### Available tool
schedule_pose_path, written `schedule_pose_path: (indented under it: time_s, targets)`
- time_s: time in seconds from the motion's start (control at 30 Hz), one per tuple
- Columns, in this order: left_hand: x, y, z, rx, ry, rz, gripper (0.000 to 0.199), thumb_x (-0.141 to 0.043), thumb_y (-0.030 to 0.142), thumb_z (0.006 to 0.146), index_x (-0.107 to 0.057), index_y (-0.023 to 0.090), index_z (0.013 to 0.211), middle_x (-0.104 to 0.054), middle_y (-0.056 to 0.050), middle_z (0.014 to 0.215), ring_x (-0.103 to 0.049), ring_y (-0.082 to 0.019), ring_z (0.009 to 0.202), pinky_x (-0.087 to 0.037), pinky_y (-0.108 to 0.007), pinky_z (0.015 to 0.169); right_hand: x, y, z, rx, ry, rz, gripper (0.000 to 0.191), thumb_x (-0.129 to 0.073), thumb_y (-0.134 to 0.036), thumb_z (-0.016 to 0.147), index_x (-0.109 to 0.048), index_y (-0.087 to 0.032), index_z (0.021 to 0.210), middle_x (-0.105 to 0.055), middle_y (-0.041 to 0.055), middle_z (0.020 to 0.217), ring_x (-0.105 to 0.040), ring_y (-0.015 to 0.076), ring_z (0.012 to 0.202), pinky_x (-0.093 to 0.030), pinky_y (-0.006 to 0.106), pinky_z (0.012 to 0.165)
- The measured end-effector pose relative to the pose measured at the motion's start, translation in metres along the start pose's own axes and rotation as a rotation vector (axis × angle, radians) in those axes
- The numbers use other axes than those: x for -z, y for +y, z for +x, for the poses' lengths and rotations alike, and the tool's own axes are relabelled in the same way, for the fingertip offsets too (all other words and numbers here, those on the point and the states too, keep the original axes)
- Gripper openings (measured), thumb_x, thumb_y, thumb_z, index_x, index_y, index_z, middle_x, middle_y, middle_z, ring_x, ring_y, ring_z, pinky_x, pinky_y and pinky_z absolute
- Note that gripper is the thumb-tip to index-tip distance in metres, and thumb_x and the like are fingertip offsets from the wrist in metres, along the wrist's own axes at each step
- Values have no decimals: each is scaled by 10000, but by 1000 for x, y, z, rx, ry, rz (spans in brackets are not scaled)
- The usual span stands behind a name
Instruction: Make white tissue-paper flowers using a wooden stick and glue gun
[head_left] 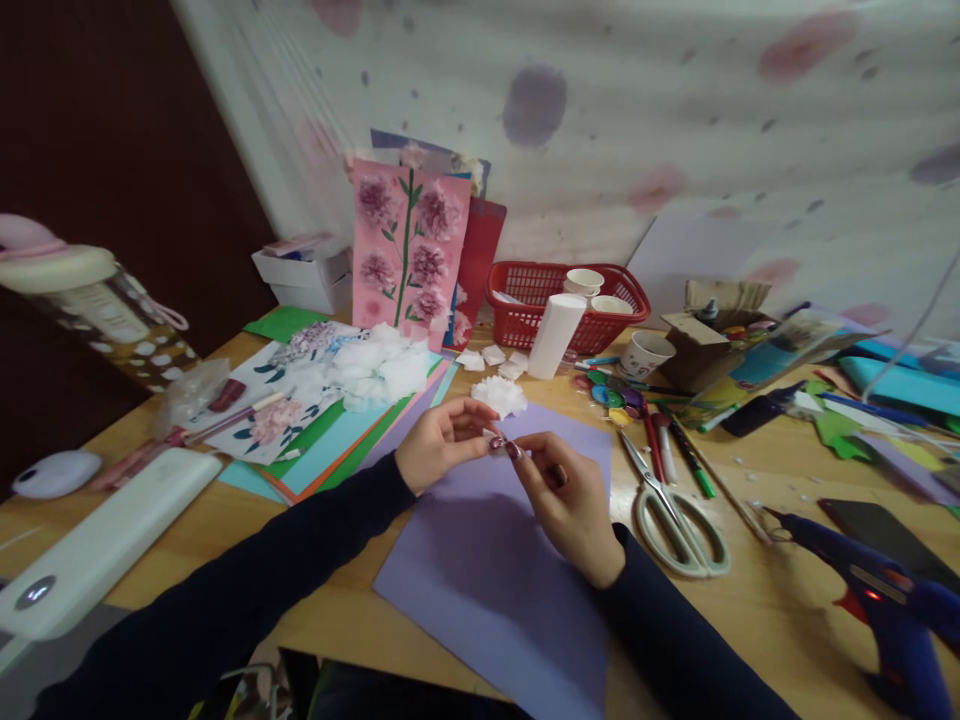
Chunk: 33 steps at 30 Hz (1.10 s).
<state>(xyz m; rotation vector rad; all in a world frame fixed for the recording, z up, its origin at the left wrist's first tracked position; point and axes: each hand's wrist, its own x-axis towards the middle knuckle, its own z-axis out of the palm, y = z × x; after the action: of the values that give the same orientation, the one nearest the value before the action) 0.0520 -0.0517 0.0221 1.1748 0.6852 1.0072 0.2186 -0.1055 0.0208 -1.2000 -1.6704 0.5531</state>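
Above a purple sheet of paper [480, 580], my left hand [444, 442] and my right hand [566, 495] meet fingertip to fingertip. Both are closed in a pinch. Something small and pale shows between the fingertips, but it is too small and too covered to name. Just beyond them lies a ruffled white paper flower [501, 395]. Several small white squares [492, 356] sit behind that flower, next to an upright white roll or stack [556, 336]. A larger heap of white ruffled pieces [379, 368] rests to the left on coloured paper.
Scissors [679, 530] lie right of the purple sheet, near pens and paint pots [615, 392]. A blue glue gun [870, 590] with a red light is at far right, beside a dark phone [892, 530]. A red basket [517, 320] holds paper cups. A white device [112, 540] lies left.
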Motion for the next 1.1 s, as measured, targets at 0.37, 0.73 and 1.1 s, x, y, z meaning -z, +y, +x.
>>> schedule_pose_path:
  time_s: [0.37, 0.73, 1.1]
  targets:
    - [10, 3, 5, 11, -44, 1, 481, -797, 181, 631, -554, 141, 1045, -723, -42, 802, -681, -154, 755, -505, -303, 786, 19, 0, 11, -63, 275, 80, 634, -217, -593, 941, -645, -187, 709, -530, 43, 658, -501, 157, 635, -392, 282, 552]
    - [8, -2, 3, -3, -117, 288, 508, -694, 130, 712, -450, 144, 1158, -738, -50, 824, -692, -155, 768, -485, -324, 820, 18, 2, 16, -238, 270, 424, 654, -304, -655, 891, -541, -188, 499, -421, -10, 413, -361, 95, 391, -284, 255, 412]
    - [7, -2, 2, 16, -160, 237, 442, -646, 161, 771, -431, 134, 1156, -726, -59, 823, -679, -153, 788, -468, -302, 792, 22, 8, 19, -257, 404, 472, 620, -336, -606, 908, -518, -196, 480, -400, -23, 394, -355, 86, 357, -266, 251, 386]
